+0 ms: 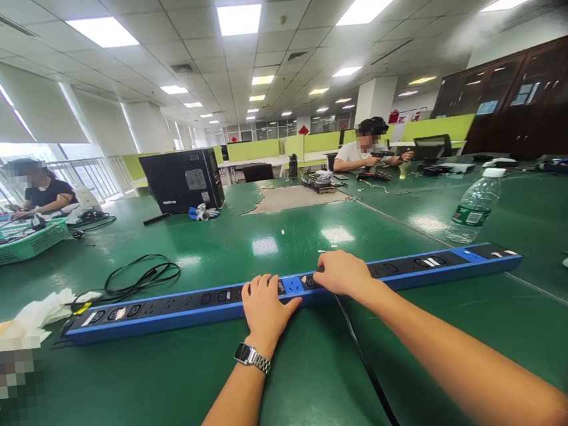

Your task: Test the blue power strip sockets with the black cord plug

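Power strip [292,284] lies under my loosely open left hand [264,306] while my curled right hand [343,273], hold unclear, seems mid-plugging, calling for steady alignment next.

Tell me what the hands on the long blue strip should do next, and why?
Perhaps the right hand should press gently down. It is bunched over the blue power strip, with a black cable running out from below, and the left hand rests on the strip, which could steady it. What the fingers hold is hidden.
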`<state>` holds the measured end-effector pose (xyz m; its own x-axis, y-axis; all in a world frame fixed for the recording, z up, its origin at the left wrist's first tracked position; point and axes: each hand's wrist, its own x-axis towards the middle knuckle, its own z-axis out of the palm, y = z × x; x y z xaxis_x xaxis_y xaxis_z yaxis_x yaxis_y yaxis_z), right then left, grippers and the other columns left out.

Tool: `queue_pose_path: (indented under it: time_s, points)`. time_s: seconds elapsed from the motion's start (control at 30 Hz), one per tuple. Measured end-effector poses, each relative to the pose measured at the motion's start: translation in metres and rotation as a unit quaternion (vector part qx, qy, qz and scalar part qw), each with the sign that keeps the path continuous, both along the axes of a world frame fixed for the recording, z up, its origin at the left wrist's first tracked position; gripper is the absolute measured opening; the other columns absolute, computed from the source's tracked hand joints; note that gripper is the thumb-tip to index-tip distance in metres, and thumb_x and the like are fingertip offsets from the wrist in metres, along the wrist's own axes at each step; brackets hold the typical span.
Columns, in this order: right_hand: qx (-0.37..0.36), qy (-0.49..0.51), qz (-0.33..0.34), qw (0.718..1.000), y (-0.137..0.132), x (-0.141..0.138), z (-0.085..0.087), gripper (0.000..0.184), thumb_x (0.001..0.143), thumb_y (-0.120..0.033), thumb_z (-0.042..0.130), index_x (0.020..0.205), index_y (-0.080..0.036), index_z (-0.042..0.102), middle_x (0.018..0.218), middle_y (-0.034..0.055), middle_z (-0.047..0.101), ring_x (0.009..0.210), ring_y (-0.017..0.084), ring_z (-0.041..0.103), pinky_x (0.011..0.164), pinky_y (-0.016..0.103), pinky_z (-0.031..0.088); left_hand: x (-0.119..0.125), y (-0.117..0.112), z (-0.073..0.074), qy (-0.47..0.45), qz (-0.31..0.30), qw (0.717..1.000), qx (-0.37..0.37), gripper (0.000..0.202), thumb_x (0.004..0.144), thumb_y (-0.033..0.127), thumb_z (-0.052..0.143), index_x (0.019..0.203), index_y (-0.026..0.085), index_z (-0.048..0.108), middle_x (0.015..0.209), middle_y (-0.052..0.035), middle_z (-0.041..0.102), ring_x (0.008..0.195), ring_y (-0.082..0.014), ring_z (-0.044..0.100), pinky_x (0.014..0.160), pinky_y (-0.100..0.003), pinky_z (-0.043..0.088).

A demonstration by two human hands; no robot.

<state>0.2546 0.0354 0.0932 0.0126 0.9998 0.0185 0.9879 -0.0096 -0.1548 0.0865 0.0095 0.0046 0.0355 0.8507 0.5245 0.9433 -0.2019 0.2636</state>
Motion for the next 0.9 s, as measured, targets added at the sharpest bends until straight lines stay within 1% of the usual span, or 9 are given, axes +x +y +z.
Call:
queue_pose_path:
  time_s: [0.1, 0.23, 0.33, 0.43, 0.57, 0.63, 0.77, 0.9]
  points:
    - [0.004, -0.008, 0.020, 1.000, -0.002, -0.018, 0.000, 0.032, 0.078, -0.034, 0.058, 0.102, -0.018, 0.071, 0.104, 0.0135, 0.071, 0.096, 0.029, 0.067, 0.075, 0.035, 0.049, 0.000, 0.000, 0.000, -0.006, 0.001, 1.000, -0.001, 0.051, 0.074, 0.051, 0.071, 0.115, 0.023, 0.063, 0.121, -0.0074, 0.065, 0.118, -0.0282, 0.052, 0.106, -0.047, 0.032]
    - [0.002, -0.009, 0.040, 0.999, -0.006, -0.040, 0.003, 0.029, 0.078, -0.030, 0.057, 0.101, -0.017, 0.071, 0.104, 0.0127, 0.072, 0.095, 0.027, 0.067, 0.075, 0.033, 0.049, 0.001, 0.001, 0.000, -0.012, 0.003, 1.000, -0.002, 0.050, 0.072, 0.048, 0.073, 0.114, 0.022, 0.063, 0.121, -0.0072, 0.065, 0.117, -0.0279, 0.053, 0.105, -0.046, 0.032]
    - [-0.009, -0.004, 0.040, 0.999, -0.008, -0.049, 0.004, 0.028, 0.078, -0.028, 0.058, 0.099, -0.017, 0.072, 0.103, 0.0130, 0.072, 0.093, 0.026, 0.068, 0.073, 0.031, 0.049, 0.001, 0.002, 0.000, -0.014, 0.000, 1.000, 0.001, 0.049, 0.072, 0.049, 0.073, 0.112, 0.022, 0.064, 0.119, -0.0072, 0.066, 0.116, -0.0281, 0.054, 0.103, -0.046, 0.034]
    - [-0.018, 0.007, 0.046, 0.999, -0.008, -0.055, 0.005, 0.030, 0.078, -0.031, 0.057, 0.100, -0.018, 0.072, 0.105, 0.0131, 0.072, 0.094, 0.026, 0.068, 0.072, 0.032, 0.049, 0.000, 0.002, -0.001, -0.015, -0.005, 1.000, 0.007, 0.046, 0.074, 0.047, 0.071, 0.112, 0.022, 0.063, 0.118, -0.0073, 0.067, 0.115, -0.0281, 0.054, 0.102, -0.046, 0.034]
    - [-0.029, 0.039, 0.062, 0.997, -0.006, -0.060, 0.004, 0.034, 0.080, -0.035, 0.056, 0.104, -0.018, 0.072, 0.106, 0.0127, 0.072, 0.096, 0.026, 0.067, 0.073, 0.032, 0.049, -0.001, 0.002, -0.002, -0.014, -0.009, 1.000, 0.009, 0.043, 0.075, 0.041, 0.070, 0.112, 0.021, 0.063, 0.118, -0.0076, 0.066, 0.115, -0.0285, 0.054, 0.102, -0.048, 0.033]
    - [-0.032, 0.046, 0.059, 0.997, -0.004, -0.061, 0.004, 0.033, 0.080, -0.035, 0.055, 0.103, -0.018, 0.072, 0.104, 0.0127, 0.072, 0.095, 0.026, 0.067, 0.072, 0.032, 0.048, -0.001, 0.002, -0.002, -0.015, -0.008, 1.000, 0.009, 0.043, 0.075, 0.041, 0.071, 0.112, 0.021, 0.063, 0.118, -0.0077, 0.066, 0.115, -0.0287, 0.054, 0.102, -0.048, 0.033]
    - [-0.030, 0.042, 0.036, 0.998, 0.000, -0.055, 0.002, 0.030, 0.079, -0.030, 0.054, 0.097, -0.018, 0.074, 0.101, 0.0127, 0.073, 0.089, 0.025, 0.068, 0.068, 0.031, 0.047, -0.001, 0.002, -0.002, -0.019, -0.006, 1.000, 0.003, 0.046, 0.074, 0.045, 0.071, 0.112, 0.021, 0.063, 0.118, -0.0079, 0.066, 0.116, -0.0292, 0.054, 0.103, -0.049, 0.033]
    - [-0.056, 0.053, 0.055, 0.995, 0.005, -0.049, -0.005, 0.027, 0.080, -0.028, 0.052, 0.086, -0.016, 0.075, 0.088, 0.0134, 0.074, 0.080, 0.023, 0.068, 0.062, 0.028, 0.044, 0.000, 0.001, 0.000, -0.020, -0.004, 1.000, -0.002, 0.049, 0.073, 0.046, 0.071, 0.113, 0.020, 0.063, 0.118, -0.0081, 0.066, 0.116, -0.0288, 0.054, 0.104, -0.048, 0.033]
